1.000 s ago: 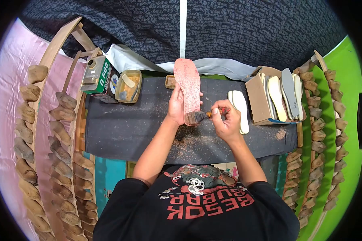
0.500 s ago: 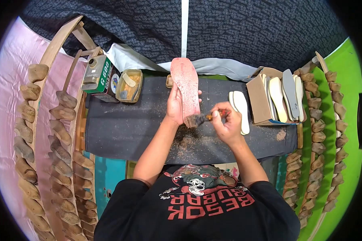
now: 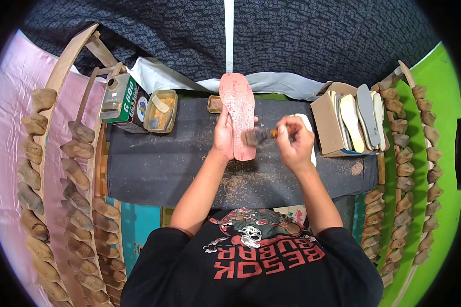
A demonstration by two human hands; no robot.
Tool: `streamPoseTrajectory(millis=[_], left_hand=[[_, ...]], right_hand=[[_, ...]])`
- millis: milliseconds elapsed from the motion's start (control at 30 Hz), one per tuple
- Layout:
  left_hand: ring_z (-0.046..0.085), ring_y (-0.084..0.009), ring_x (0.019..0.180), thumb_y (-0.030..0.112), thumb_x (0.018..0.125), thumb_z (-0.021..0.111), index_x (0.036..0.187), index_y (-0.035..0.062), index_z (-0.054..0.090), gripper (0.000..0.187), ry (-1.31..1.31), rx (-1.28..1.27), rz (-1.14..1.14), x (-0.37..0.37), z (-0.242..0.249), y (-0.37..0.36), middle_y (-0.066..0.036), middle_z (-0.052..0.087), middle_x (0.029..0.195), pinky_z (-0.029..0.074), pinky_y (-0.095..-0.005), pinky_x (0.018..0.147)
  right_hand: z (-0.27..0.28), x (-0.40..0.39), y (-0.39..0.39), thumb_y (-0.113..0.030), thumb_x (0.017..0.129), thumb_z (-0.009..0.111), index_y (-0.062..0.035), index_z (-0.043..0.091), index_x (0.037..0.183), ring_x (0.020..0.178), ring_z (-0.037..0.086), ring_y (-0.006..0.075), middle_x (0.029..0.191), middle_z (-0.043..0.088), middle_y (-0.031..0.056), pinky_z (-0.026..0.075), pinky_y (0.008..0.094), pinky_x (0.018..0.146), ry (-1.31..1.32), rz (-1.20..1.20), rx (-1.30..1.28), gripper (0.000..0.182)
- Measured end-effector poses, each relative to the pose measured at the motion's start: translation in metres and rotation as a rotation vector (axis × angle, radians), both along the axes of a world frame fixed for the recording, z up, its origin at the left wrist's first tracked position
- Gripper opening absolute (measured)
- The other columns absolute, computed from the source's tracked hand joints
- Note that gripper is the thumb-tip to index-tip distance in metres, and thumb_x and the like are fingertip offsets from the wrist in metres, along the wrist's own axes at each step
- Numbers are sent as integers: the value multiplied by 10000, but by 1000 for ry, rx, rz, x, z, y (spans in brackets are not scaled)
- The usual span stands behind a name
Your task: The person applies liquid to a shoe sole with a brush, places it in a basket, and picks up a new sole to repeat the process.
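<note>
A pink shoe sole (image 3: 239,105), speckled with small crumbs, is held upright in the middle of the head view. My left hand (image 3: 223,137) grips it from behind along its left edge, with fingertips showing at its right side. My right hand (image 3: 295,141) is closed around the handle of a brush (image 3: 265,135). The dark, blurred bristles lie against the lower half of the sole. Behind my right hand, a white insole (image 3: 306,123) rests on the table, partly hidden.
Crumbs lie scattered on the dark table cloth (image 3: 189,176). A cardboard box (image 3: 327,125) of insoles stands at right. At left are a metal can (image 3: 119,102), a tub (image 3: 170,97) and racks of wooden shoe lasts (image 3: 35,124). A small box (image 3: 214,104) sits behind my left hand.
The brush has moved up from the sole's bottom end to its lower half, and my right hand has shifted slightly. Fewer crumbs show on the sole's lower end.
</note>
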State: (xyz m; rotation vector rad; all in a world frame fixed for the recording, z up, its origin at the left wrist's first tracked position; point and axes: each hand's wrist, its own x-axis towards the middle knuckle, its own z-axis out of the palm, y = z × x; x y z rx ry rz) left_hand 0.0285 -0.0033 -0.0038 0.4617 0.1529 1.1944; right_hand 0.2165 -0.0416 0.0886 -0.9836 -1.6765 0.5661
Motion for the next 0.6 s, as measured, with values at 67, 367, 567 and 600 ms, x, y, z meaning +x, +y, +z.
streamPoseTrajectory(millis=[67, 367, 567, 600], left_hand=[[696, -243, 917, 561, 1044, 299, 1356, 104, 536, 602, -75, -279, 171, 16, 21, -1, -120, 689, 1110, 582, -398, 819], [680, -240, 984, 568, 1043, 307, 1345, 104, 543, 602, 33, -92, 88, -2, -1, 2, -121, 686, 1106, 570, -434, 828], [702, -251, 867, 596, 1031, 307, 1316, 83, 556, 637, -232, -431, 229, 23, 51, -8, -135, 694, 1067, 596, -395, 754], [702, -251, 867, 596, 1031, 307, 1316, 83, 556, 637, -232, -431, 231, 18, 40, -7, -135, 694, 1067, 596, -395, 754]], right_hand=[[-3, -3, 13, -50, 931, 622, -12, 603, 973, 690, 602, 95, 793, 643, 44, 493, 252, 646, 126, -52, 9, 60], [-1, 3, -28, -47, 879, 658, -14, 623, 930, 662, 612, 89, 766, 646, 52, 498, 249, 614, -15, 125, -39, 70], [6, -3, 2, -16, 898, 627, 0, 601, 960, 628, 566, 79, 743, 627, 34, 469, 234, 593, 73, -90, 127, 69], [8, 0, -3, -16, 898, 627, 0, 601, 960, 628, 566, 79, 743, 627, 34, 469, 234, 593, 74, -89, 127, 69]])
